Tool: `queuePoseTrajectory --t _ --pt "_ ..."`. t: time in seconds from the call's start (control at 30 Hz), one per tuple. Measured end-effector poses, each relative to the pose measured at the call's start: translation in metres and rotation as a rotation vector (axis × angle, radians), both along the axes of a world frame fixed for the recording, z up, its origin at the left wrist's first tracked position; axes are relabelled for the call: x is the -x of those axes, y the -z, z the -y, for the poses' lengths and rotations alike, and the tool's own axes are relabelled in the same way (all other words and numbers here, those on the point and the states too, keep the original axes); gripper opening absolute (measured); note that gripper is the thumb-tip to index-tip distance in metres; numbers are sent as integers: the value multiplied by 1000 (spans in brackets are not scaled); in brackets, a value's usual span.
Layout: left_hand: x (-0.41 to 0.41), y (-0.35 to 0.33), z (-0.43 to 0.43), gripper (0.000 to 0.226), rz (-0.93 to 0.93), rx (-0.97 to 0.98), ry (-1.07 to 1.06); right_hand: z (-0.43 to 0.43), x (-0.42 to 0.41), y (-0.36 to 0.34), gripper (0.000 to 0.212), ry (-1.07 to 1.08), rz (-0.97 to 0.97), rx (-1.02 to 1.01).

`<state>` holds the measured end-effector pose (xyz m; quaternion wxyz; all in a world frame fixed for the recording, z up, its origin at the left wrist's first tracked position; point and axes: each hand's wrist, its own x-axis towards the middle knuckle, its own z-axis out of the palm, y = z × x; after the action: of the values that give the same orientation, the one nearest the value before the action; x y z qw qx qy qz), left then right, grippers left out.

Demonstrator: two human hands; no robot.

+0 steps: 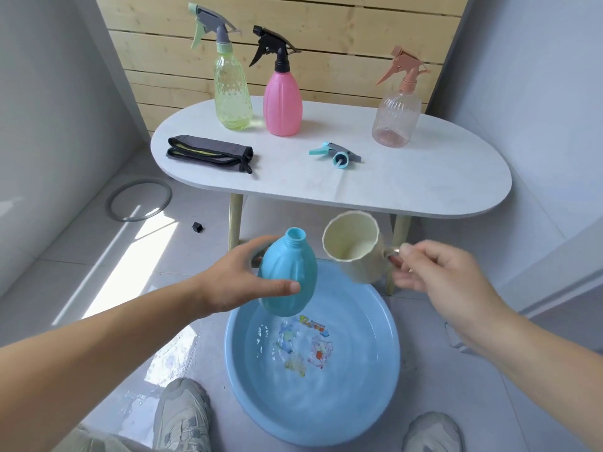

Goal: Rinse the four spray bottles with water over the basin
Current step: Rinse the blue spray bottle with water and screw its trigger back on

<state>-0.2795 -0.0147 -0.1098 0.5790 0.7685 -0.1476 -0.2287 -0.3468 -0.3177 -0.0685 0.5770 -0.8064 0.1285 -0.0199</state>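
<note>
I note a folded grey cloth (210,153) at the left of the white oval surface (408,187). Behind it stand a yellow-green spray bottle (232,93) and a pink spray bottle (282,101), just beside each other. My left hand (243,282) grips the capless blue bottle (288,277), neck up and tilted, above the blue basin (313,363), which holds water. A detached blue trigger head (336,154) lies on the surface. My right hand (434,272) pinches the handle of a cream cup (354,247), tipped toward the bottle. A clear pinkish spray bottle (396,115) stands far right.
</note>
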Motion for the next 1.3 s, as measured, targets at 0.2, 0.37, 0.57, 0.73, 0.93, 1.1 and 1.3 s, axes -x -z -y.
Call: queuePoseTrajectory --t 0.2,0.37,0.57,0.73,0.93,1.1,1.3 --pt "0 1 -6 72 -9 -27 -18 -16 -7 77 22 -162 -530 170" --pt "0 -4 5 69 3 16 -37 -33 -33 144 36 -272 -611 468" --pt "-4 -1 9 74 0 15 -56 -37 -47 187 33 -390 -614 747" --pt "-4 10 11 73 6 -44 -69 -30 -47 205 41 -417 -635 787" --pt "-2 18 17 75 -22 -64 -48 -32 -47 216 32 -419 -664 787" --pt "-3 19 18 73 -28 -67 -38 -32 -47 224 22 -429 -667 815" --pt "-3 18 17 75 -24 -66 -38 -33 -45 230 26 -427 -675 789"
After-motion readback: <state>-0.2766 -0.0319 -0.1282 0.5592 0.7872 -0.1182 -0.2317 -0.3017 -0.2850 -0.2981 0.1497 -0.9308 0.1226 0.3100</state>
